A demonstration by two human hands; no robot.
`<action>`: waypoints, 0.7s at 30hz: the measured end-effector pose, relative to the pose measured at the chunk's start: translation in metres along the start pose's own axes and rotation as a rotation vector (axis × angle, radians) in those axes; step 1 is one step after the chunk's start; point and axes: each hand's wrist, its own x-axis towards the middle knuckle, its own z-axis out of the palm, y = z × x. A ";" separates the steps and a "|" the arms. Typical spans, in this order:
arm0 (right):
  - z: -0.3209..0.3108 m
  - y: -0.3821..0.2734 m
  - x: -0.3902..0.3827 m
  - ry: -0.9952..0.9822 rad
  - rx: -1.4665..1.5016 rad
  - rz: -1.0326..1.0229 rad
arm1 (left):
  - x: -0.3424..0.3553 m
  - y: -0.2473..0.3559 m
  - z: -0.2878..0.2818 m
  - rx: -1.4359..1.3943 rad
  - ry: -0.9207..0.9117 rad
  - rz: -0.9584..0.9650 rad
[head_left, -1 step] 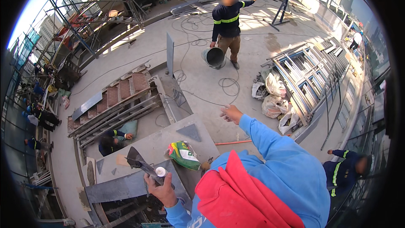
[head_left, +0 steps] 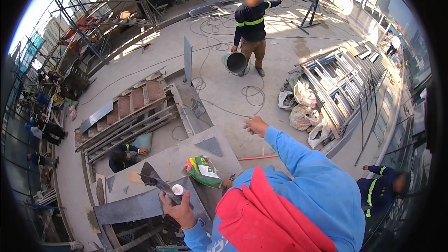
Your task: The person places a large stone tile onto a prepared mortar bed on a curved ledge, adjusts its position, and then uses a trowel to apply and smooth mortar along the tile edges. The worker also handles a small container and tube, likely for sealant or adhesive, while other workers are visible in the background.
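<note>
In my left hand (head_left: pixel 180 211), raised at the lower left, is a dark hand tool with a flared, flat end (head_left: pixel 150 176). A round white cap-like part (head_left: pixel 178 190) shows above my fingers; whether it belongs to the tool I cannot tell. My right hand (head_left: pixel 255 126) is stretched forward over the floor with its fingers extended, holding nothing. Beside the left hand, a green, white and red bag (head_left: pixel 203 171) rests on the grey ledge (head_left: pixel 163 163). A dark triangular offcut (head_left: pixel 209 146) lies beyond it. Grey sheets are under the left hand.
Ahead, a person (head_left: pixel 251 23) holds a bucket (head_left: pixel 237 62) and points right. Another person (head_left: pixel 122 158) crouches below the ledge, near a stair-like frame (head_left: pixel 130 109). Sacks (head_left: pixel 302 112) and metal pipes (head_left: pixel 345 84) lie at right; cables (head_left: pixel 254 95) loop across the floor. A third person (head_left: pixel 378 189) stands at lower right.
</note>
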 end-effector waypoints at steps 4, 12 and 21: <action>-0.008 0.001 0.013 0.004 -0.023 -0.019 | 0.001 0.003 0.010 0.008 -0.010 0.016; 0.095 0.026 0.019 -0.256 -0.360 0.127 | -0.016 -0.009 -0.048 0.092 0.212 0.106; 0.276 0.179 -0.038 -1.331 -1.472 0.085 | -0.169 -0.073 -0.128 0.134 0.952 -0.045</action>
